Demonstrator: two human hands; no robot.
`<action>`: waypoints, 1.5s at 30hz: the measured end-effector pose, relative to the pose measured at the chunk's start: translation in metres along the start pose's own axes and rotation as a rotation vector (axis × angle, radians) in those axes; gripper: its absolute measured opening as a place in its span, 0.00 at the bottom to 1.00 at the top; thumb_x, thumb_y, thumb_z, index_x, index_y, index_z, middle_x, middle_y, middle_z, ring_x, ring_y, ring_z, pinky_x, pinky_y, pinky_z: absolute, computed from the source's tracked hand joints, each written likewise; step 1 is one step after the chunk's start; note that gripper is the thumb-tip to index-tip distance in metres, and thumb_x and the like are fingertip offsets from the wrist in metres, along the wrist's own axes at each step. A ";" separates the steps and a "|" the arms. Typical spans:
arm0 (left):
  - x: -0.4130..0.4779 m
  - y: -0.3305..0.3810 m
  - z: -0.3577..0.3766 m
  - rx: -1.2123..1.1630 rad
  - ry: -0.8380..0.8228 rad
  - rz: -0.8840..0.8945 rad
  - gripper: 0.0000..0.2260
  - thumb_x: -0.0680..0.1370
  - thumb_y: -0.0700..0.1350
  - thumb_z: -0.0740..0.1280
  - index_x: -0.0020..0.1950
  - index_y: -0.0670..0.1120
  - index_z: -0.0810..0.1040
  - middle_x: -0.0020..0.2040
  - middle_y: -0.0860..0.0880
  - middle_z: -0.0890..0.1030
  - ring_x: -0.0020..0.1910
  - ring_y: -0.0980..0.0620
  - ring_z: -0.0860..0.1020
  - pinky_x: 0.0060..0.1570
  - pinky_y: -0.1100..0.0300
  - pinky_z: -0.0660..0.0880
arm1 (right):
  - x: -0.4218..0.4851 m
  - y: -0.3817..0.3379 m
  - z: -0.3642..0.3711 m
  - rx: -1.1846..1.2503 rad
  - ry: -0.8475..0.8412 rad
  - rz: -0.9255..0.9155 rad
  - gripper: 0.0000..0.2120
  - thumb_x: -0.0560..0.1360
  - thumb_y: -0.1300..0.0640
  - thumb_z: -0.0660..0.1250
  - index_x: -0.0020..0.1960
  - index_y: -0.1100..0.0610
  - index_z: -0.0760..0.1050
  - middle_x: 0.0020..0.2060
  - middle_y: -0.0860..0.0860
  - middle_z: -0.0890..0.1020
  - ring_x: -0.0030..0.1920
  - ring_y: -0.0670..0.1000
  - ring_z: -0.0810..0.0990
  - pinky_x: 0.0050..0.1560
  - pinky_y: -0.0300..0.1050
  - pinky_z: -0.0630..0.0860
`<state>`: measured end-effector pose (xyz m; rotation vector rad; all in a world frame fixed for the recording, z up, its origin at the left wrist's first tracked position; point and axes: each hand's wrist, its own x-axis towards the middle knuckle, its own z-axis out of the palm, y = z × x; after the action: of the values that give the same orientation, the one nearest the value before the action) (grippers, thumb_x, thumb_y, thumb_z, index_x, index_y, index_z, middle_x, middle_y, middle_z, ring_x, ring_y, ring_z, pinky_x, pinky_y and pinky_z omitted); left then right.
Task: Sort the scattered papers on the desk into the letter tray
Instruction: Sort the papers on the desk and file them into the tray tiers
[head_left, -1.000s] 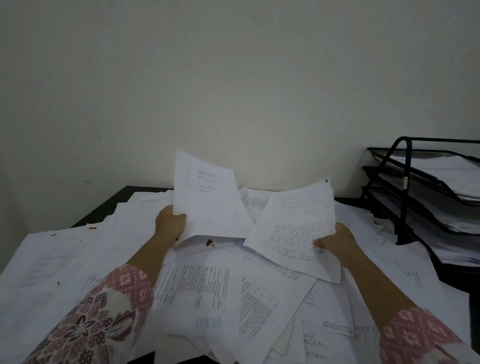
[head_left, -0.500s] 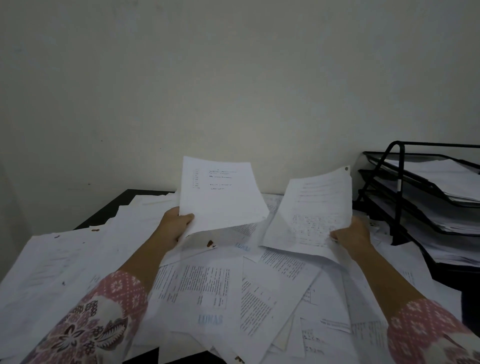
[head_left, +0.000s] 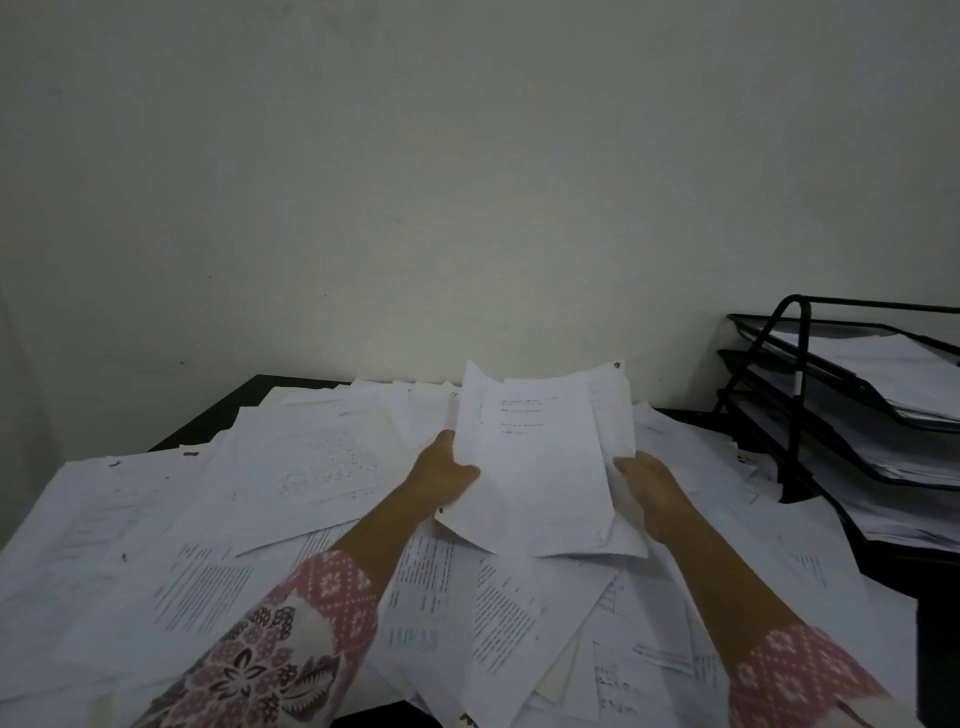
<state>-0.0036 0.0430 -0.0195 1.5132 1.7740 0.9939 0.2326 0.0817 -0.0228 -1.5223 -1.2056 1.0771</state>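
While the left hand (head_left: 444, 480) and the right hand (head_left: 647, 486) each grip a side of the held sheets (head_left: 540, 467) between them, the scattered papers (head_left: 291, 467) lie under and around both hands, and the letter tray (head_left: 797, 374) stands off past the right hand.

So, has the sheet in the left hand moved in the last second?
Yes. The left hand has carried the printed sheet right, toward the letter tray; it now overlaps the other sheet held by the right hand.
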 end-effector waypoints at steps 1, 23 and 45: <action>0.000 0.001 0.002 0.021 -0.008 0.012 0.22 0.77 0.41 0.66 0.69 0.42 0.63 0.64 0.43 0.72 0.57 0.47 0.73 0.46 0.60 0.71 | -0.001 0.001 0.001 0.009 -0.016 -0.005 0.22 0.80 0.52 0.60 0.69 0.64 0.66 0.62 0.57 0.73 0.61 0.59 0.72 0.60 0.50 0.69; 0.080 -0.026 -0.003 0.705 0.097 -0.046 0.22 0.80 0.55 0.54 0.65 0.41 0.68 0.64 0.41 0.71 0.62 0.43 0.69 0.60 0.52 0.67 | 0.017 0.033 0.001 -0.146 0.292 -0.112 0.13 0.78 0.63 0.59 0.61 0.66 0.69 0.56 0.59 0.76 0.54 0.56 0.74 0.50 0.42 0.68; 0.103 -0.011 0.007 0.528 0.098 0.052 0.25 0.73 0.53 0.71 0.63 0.41 0.69 0.59 0.45 0.76 0.57 0.46 0.75 0.49 0.58 0.70 | 0.023 0.041 -0.016 0.035 0.342 -0.128 0.13 0.76 0.63 0.63 0.60 0.64 0.71 0.55 0.58 0.77 0.48 0.52 0.74 0.48 0.42 0.70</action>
<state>-0.0212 0.1445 -0.0296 1.8531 2.1940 0.6567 0.2603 0.0972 -0.0608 -1.5071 -1.0241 0.7148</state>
